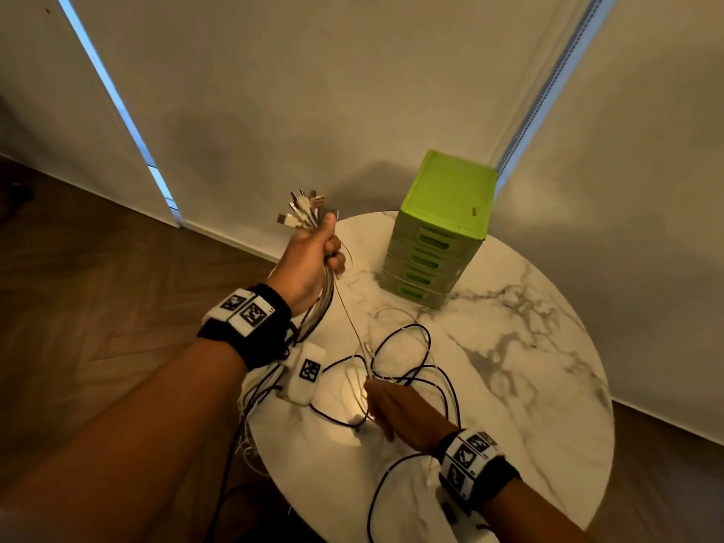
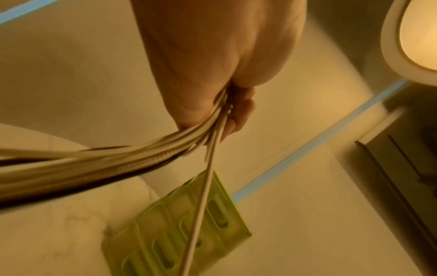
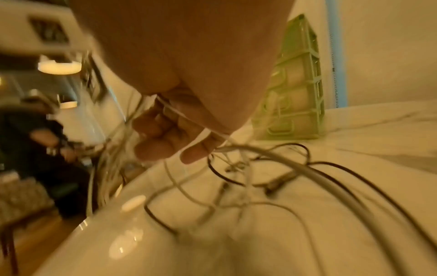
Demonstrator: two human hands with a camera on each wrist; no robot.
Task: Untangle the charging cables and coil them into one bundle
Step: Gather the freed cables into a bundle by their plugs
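The left hand (image 1: 309, 256) is clenched around the gathered cables (image 1: 319, 311), plugs (image 1: 303, 209) pointing up. One thin cable (image 1: 350, 319) runs taut, down and rightward, to the right hand (image 1: 399, 413), which pinches it above the loose loops (image 1: 415, 358) on the counter (image 1: 529, 386).

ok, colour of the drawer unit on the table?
Lime green drawer unit; clearest in the head view.

i see two hands, the left hand (image 1: 309, 260) and the right hand (image 1: 399, 413), one round marble table (image 1: 529, 386), one green drawer box (image 1: 442, 229) with four drawers, and many cables (image 1: 411, 362), too tangled to count.
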